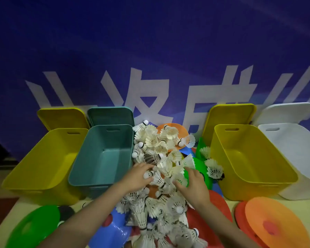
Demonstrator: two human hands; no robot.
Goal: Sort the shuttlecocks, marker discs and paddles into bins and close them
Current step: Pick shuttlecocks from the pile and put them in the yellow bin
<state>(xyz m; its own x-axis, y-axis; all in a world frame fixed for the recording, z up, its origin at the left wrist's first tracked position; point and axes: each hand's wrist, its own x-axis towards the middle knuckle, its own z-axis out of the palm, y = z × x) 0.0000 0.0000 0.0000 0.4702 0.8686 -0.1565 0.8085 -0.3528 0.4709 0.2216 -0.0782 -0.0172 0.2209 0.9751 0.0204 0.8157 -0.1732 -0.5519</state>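
Sorting is only beginning: all 4 bins, including the teal bin [104,154], are standing open and empty. Left hand [139,177] and right hand [193,183] are curling fingers around shuttlecocks [157,151] heaped on the worktop [222,204] over marker discs [274,224]; paddles cannot be identified.

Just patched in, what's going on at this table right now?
A person has both hands in the shuttlecock pile: the left hand curls round a few shuttlecocks, the right hand grips more. The teal bin beside the pile, both yellow bins and the white bin stand open. Marker discs still lie loose.
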